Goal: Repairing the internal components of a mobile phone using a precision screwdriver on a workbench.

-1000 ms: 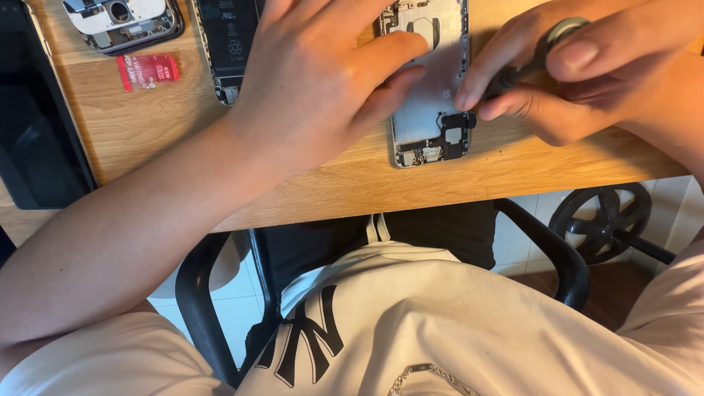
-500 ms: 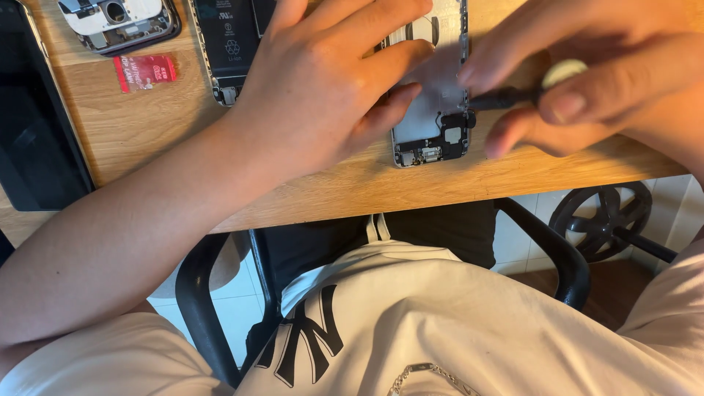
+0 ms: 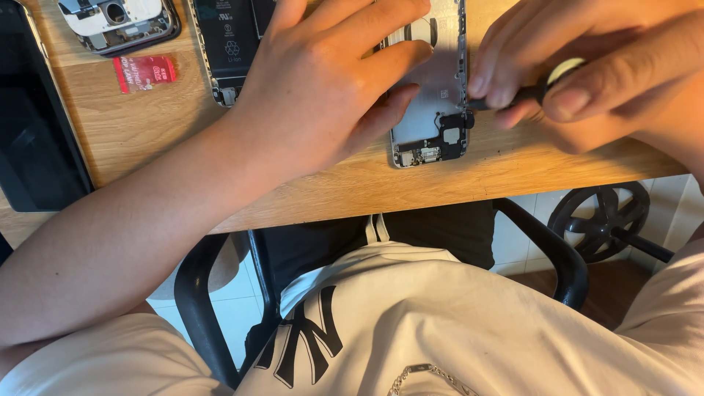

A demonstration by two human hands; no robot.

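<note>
An opened phone shell [image 3: 433,110] is seen in the upper middle of the frame, lying flat on the wooden counter [image 3: 352,183] close to its near edge. It is pressed down by the left hand [image 3: 323,88], whose fingers are spread flat over its left side; nothing is gripped by that hand. A dark screwdriver [image 3: 513,97] is pinched in the closed fingers of the right hand [image 3: 579,73] at the upper right, and its tip is set against the right edge of the shell, just above the dark part at the shell's lower end.

A second opened phone [image 3: 231,44] is partly covered by the left hand. A third phone body [image 3: 117,22] is seen in the upper left corner, with a small red card [image 3: 144,72] just below it. A black tablet [image 3: 37,125] is laid along the left edge. A black chair [image 3: 557,257] is seen under the counter.
</note>
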